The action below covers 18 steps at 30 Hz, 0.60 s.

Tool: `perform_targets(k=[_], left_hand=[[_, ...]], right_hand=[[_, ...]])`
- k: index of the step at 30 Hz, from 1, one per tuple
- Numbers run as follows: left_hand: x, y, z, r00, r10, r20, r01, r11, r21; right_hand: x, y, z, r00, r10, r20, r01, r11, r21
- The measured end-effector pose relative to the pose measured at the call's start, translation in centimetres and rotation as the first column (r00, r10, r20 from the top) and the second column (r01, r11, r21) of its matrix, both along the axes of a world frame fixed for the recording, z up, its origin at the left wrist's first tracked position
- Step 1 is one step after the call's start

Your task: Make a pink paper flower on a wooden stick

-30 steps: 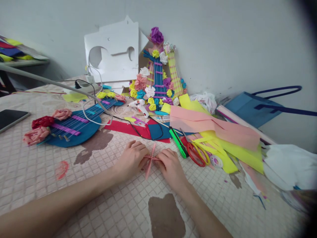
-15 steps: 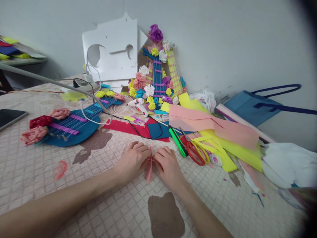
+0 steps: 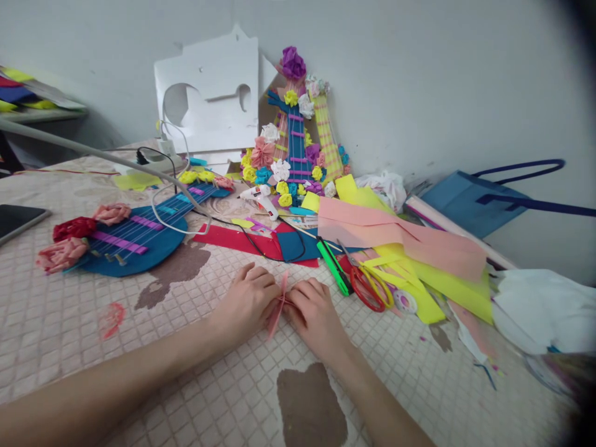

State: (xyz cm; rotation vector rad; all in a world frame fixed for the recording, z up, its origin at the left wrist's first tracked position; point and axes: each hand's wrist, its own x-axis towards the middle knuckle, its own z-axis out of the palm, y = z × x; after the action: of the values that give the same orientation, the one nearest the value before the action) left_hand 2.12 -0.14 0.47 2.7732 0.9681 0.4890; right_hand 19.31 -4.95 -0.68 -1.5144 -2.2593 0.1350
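Between my hands is a thin strip of pink paper [image 3: 274,323], pinched at its middle and standing out above and below the fingers. My left hand [image 3: 254,301] closes on it from the left, fingertips curled in. From the right, my right hand [image 3: 313,310] pinches the same spot, its fingers bent and pressed together. Both hands rest low over the tiled-pattern tablecloth [image 3: 205,379]. A green cutter [image 3: 335,267] and red-and-yellow-handled scissors [image 3: 370,285] lie just beyond my right hand. The exact grip of the fingertips is partly hidden.
A blue paper guitar [image 3: 135,242] with paper roses lies at left, near a phone [image 3: 21,222]. Behind are a white glue gun [image 3: 261,198] with its cord, decorated guitars [image 3: 298,143] and white board [image 3: 209,93]. Pink and yellow sheets [image 3: 400,236] spread at right.
The pink strip has tilted, its lower end swinging to the left. Both hands stay at nearly the same place, still pinching it.
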Motion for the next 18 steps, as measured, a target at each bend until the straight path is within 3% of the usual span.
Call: perform_targets(k=[6,18], left_hand=[[0.1,-0.3,0.3,0.999,-0.024,-0.021,0.025,0.998,0.05],[-0.4,0.9,-0.8,1.0,0.008,-0.001,-0.008,0.994,-0.107]], right_hand=[[0.1,0.1,-0.1,0.998,0.01,0.063,-0.012,0.999,0.045],[1.4,0.6,-0.5,0.999,-0.031,-0.013,0.032,0.999,0.014]])
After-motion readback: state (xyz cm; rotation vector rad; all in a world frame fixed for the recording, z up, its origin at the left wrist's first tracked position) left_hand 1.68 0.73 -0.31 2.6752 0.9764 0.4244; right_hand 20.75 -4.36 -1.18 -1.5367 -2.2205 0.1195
